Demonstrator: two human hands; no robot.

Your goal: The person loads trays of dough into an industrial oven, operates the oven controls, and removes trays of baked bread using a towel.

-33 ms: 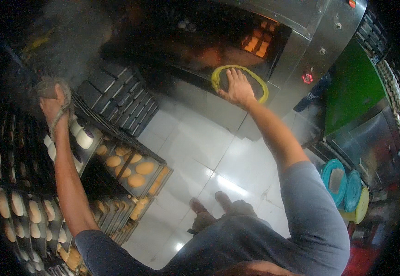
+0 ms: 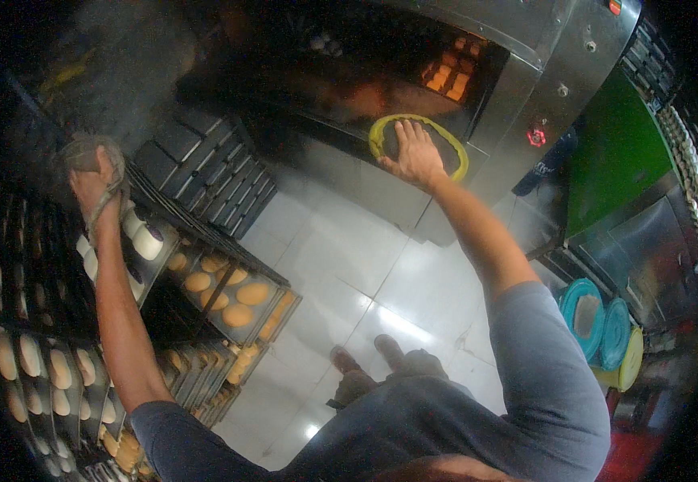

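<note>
My left hand (image 2: pixel 93 186), at the far left, is closed on a grey-brown cloth (image 2: pixel 114 165) beside a tall rack (image 2: pixel 160 193). What lies under the cloth is hidden. My right hand (image 2: pixel 415 153) rests with fingers stretched out on a dark oval pad with a yellow edge (image 2: pixel 456 157). That pad lies at the front of the open oven (image 2: pixel 325 157). Inside the oven, several pieces of bread (image 2: pixel 445 76) glow orange.
Trays of round buns (image 2: pixel 240 315) fill the rack on the left, with white cups or jars (image 2: pixel 147 241) above. A red valve knob (image 2: pixel 535 137) sits on the steel oven front. Teal tubs (image 2: pixel 582 309) and a green panel (image 2: pixel 618 157) stand to the right.
</note>
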